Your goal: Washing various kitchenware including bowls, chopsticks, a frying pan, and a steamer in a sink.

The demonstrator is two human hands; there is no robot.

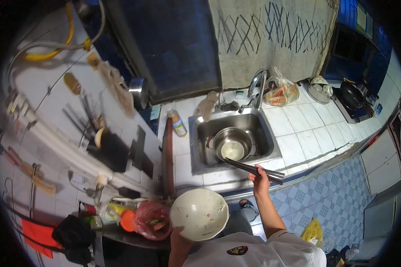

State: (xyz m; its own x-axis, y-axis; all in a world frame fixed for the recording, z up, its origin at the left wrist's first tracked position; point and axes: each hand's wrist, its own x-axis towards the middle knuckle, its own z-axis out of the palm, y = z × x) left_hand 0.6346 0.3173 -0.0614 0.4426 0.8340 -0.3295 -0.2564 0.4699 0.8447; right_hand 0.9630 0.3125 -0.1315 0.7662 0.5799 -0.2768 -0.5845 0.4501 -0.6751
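My left hand [180, 238] grips the rim of a large white bowl [200, 212] in front of my body. Bits of food cling to the bowl's inside. Several dark chopsticks [250, 169] are held in my right hand [260, 182], their tips pointing left over the front edge of the steel sink [200, 160]. Inside the sink stands a metal pot [219, 137], and a smaller pale bowl [233, 150] rests in that pot. The chopstick tips overlap the small bowl's lower edge in view; whether they touch it I cannot tell.
A curved faucet [259, 80] rises behind the sink. On the tiled counter [294, 143] are a knotted bag of melon pieces [279, 95], a bottle [177, 123] and a stove with a black wok [351, 95]. A pink plastic bag [152, 218] lies left of the large bowl.
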